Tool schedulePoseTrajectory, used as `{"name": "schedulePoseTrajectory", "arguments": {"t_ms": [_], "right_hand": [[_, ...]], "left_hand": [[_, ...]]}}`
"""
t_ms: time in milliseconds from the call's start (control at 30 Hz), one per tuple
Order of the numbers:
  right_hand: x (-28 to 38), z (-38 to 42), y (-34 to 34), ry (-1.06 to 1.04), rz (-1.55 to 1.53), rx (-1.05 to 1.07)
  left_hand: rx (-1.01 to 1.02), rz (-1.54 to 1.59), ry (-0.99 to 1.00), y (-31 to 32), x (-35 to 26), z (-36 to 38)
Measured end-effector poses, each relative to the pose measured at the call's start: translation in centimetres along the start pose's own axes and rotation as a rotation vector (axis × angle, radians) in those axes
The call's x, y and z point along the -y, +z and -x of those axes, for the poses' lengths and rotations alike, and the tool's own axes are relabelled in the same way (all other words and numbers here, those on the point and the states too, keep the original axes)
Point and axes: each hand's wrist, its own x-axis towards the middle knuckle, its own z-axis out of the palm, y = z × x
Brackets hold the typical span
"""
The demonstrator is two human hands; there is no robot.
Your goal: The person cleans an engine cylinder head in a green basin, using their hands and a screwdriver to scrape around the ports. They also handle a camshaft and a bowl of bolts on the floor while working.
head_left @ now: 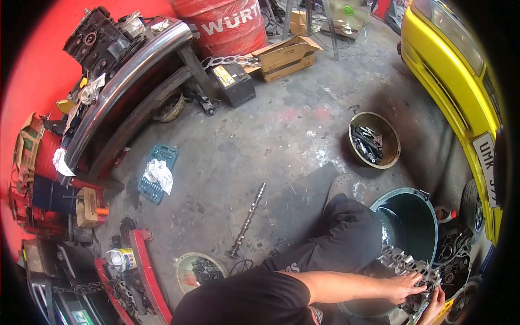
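Metal engine part (400, 261), ridged and grey, sits at lower right of the frame, just beside a big dark-green tub (414, 219) with a smooth round wall. Left hand (402, 287) is on it, fingers a little apart, tips touching the metal. Right hand (433, 307) is at its near end, partly cut off by the dark edge; I can't tell how tightly those fingers close.

Over to the floor (227, 146): grey, stained concrete. A knobbly, shiny metal shaft (250, 218) lies at lower centre, with a bowl of small parts (184, 271) below it to the left. A teal plastic case (151, 192) with a crumpled white cloth (158, 174) is at centre left, a round metal basin (391, 130) of parts at upper right.

Upper left, a surface edged in curved chrome (127, 65) carries a dark engine block (89, 40); the wall (46, 40) is red, the car (441, 81) at right glossy yellow.
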Motion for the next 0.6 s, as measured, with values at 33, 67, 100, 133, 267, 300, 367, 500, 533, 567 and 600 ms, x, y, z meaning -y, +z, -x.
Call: {"name": "schedulePoseTrajectory", "arguments": {"t_ms": [33,67,100,133,267,300,367,500,533,567,600], "right_hand": [[-0.3,0.1,0.1,0.016,0.017,-0.043],[-1.0,0.3,0.2,0.037,0.036,-0.089],[-8.5,-3.4,-0.7,-0.01,-0.061,-0.026],[-17.1,-5.6,-0.8,-0.127,-0.116,-0.156],[-18.1,-1.1,0.5,-0.127,-0.16,-0.532],[-17.2,0.2,1.4,-0.13,-0.306,-0.583],[-18.0,1.6,2.3,-0.208,-0.376,-0.667],[-19.4,3.1,1.9,-0.078,-0.248,-0.771],[-19.6,3.5,1.7,-0.067,-0.344,-0.735],[-19.8,4.0,1.3,-0.015,-0.347,-0.709],[-20.2,4.4,0.9,0.039,-0.353,-0.678]], "left_hand": [[0.041,0.026,-0.037,-0.4,-0.4,-0.2],[0.005,-0.01,-0.022,0.3,0.3,-0.4],[-0.024,-0.038,-0.006,1.4,1.5,-0.7],[-0.045,-0.055,0.015,3.4,1.8,-0.9],[0.009,0.025,0.038,1.6,-0.7,-0.6],[0.055,0.033,0.004,1.5,-1.4,-0.6],[0.166,-0.084,-0.035,1.5,-3.0,-0.5],[0.235,-0.07,-0.01,3.1,-3.3,-1.0],[0.266,-0.061,-0.015,3.5,-3.4,-1.3],[0.267,-0.023,-0.003,4.4,-3.2,-1.5],[0.289,-0.023,0.007,5.0,-3.3,-1.6]]}}
